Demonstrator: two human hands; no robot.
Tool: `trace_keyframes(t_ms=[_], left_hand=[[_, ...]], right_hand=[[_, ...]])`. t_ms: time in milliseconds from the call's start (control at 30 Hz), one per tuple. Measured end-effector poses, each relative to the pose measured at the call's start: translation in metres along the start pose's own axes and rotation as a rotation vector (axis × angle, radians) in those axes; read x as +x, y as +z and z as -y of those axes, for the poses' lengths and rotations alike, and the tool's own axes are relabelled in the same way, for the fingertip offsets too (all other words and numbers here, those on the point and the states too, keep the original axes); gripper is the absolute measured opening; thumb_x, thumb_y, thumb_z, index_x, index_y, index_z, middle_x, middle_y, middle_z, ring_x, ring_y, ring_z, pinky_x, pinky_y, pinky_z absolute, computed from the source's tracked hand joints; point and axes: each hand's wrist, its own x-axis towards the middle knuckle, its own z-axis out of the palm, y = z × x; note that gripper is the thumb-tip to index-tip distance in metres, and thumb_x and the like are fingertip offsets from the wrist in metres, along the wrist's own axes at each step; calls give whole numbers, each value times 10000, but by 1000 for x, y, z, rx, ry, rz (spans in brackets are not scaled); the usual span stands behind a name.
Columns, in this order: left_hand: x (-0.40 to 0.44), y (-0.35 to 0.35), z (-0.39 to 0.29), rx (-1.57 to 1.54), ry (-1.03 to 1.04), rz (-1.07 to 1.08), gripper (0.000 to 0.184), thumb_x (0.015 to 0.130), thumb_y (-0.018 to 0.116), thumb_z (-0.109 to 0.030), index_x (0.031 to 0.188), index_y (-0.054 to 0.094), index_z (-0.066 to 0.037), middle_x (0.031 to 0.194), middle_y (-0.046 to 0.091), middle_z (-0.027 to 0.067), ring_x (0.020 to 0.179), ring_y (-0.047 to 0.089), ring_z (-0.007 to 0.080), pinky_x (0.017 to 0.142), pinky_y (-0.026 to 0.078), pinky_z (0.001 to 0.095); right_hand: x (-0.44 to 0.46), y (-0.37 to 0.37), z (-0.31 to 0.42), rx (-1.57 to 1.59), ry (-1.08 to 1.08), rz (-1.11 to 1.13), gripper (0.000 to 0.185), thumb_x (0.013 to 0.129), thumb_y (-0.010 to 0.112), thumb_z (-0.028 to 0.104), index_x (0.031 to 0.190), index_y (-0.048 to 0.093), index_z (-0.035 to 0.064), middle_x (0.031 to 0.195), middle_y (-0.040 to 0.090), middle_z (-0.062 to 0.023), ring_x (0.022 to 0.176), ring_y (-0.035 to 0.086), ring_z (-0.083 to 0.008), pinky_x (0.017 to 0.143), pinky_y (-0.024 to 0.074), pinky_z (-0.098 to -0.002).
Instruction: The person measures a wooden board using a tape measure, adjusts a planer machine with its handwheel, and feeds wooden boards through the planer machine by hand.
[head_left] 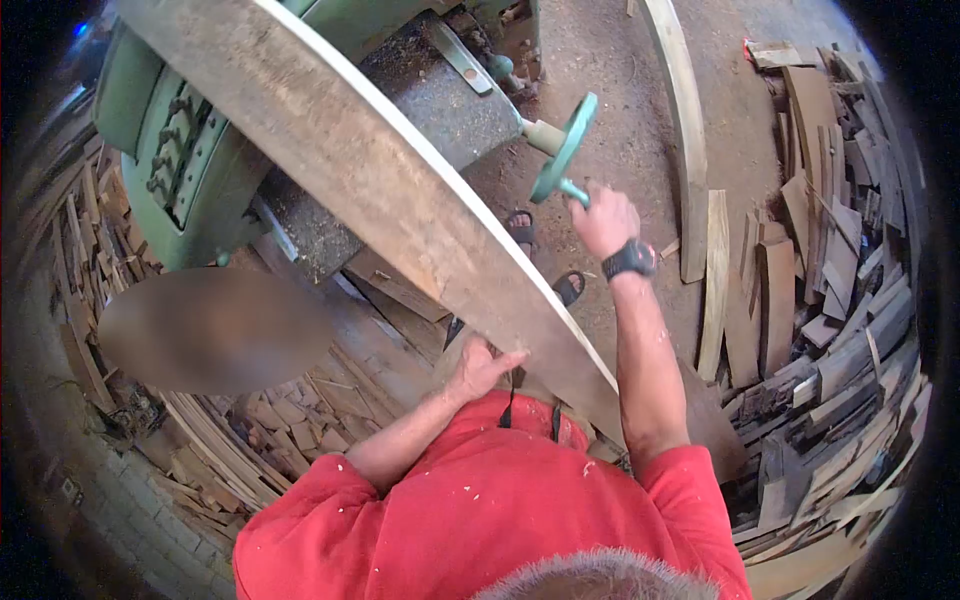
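A long, wide wooden board (370,190) with a rough brown face and a pale cut edge slants from the machine at upper left down to my waist. My left hand (483,370) grips its near left edge, thumb on the top face and the other fingers mostly hidden. On the other side, my right hand (606,222), with a dark watch at the wrist, is closed round the small handle of a green handwheel (566,150). That wheel sits on a shaft at the side of the green woodworking machine (210,190), whose grey metal table (455,115) lies partly beneath the board.
Stacked offcuts (840,330) fill the right side, and more scrap wood (300,420) lies at lower left. A long pale beam (685,130) rests on the dusty floor (620,90). Sandalled feet show under the board. A blurred oval covers part of the left side.
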Motion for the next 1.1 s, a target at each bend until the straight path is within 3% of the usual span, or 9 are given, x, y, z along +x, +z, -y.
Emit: trace_keyframes(t_ms=[67, 167, 300, 500, 667, 900, 967, 1033, 1100], left_hand=[[-3, -2, -4, 59, -30, 6, 460, 810, 753, -212, 1156, 596, 48, 1088, 667, 123, 1013, 618, 218, 911, 484, 373], [3, -6, -2, 190, 65, 9, 398, 830, 748, -212, 1115, 608, 29, 1037, 677, 125, 961, 633, 219, 860, 502, 365], [1, -14, -4, 184, -228, 138, 405, 823, 757, -224, 1101, 620, 38, 1019, 682, 143, 964, 632, 228, 871, 499, 374], [6, -16, 3, 195, -47, 122, 447, 820, 754, -298, 1117, 646, 18, 1073, 693, 159, 1022, 643, 274, 922, 487, 397], [14, -16, 4, 246, 96, 135, 488, 820, 747, -354, 1133, 651, 7, 1098, 692, 159, 1080, 632, 300, 976, 460, 410], [14, -14, 9, 246, 132, 107, 548, 805, 758, -325, 1193, 589, 23, 1126, 657, 160, 1059, 607, 281, 953, 459, 394], [13, -21, 12, 256, 192, 43, 540, 802, 761, -318, 1180, 590, 28, 1106, 660, 157, 1040, 610, 275, 941, 465, 394], [16, -24, 5, 210, 121, 21, 511, 798, 765, -290, 1147, 589, 39, 1079, 658, 159, 1002, 620, 274, 907, 479, 396], [16, -39, 20, 218, 86, 4, 474, 807, 758, -270, 1125, 593, 40, 1059, 660, 151, 979, 621, 270, 887, 486, 394]], right_hand=[[8, 23, -3, -110, 60, 207, 286, 838, 620, 314, 926, 713, 58, 872, 699, -226, 838, 688, -396, 764, 551, -496], [67, 79, -42, -150, 127, 201, 281, 849, 619, 309, 932, 736, 68, 907, 702, -229, 848, 692, -397, 763, 558, -486], [153, 10, -57, -221, 121, 79, 271, 853, 637, 321, 930, 743, 85, 888, 698, -225, 827, 688, -393, 730, 556, -484], [59, -46, -14, -85, -45, -69, 240, 834, 656, 349, 861, 691, 113, 785, 683, -198, 772, 677, -393, 686, 547, -493], [6, 27, 0, -103, 87, 161, 253, 839, 650, 352, 889, 664, 104, 829, 687, -192, 806, 673, -389, 705, 536, -501], [66, 89, -33, -80, 382, 187, 293, 870, 628, 324, 1044, 681, 95, 1038, 690, -218, 985, 664, -392, 853, 530, -493], [65, 86, -33, 15, 410, 209, 374, 869, 648, 350, 1088, 660, 47, 1071, 676, -247, 1030, 658, -382, 887, 525, -470], [45, 102, -50, 373, 275, -80, 573, 851, 700, 397, 1230, 585, -16, 1153, 641, -284, 1131, 608, -391, 987, 475, -447], [-7, 90, -62, 405, 314, 68, 651, 881, 631, 502, 1241, 568, -37, 1177, 629, -283, 1137, 595, -395, 983, 460, -440]])
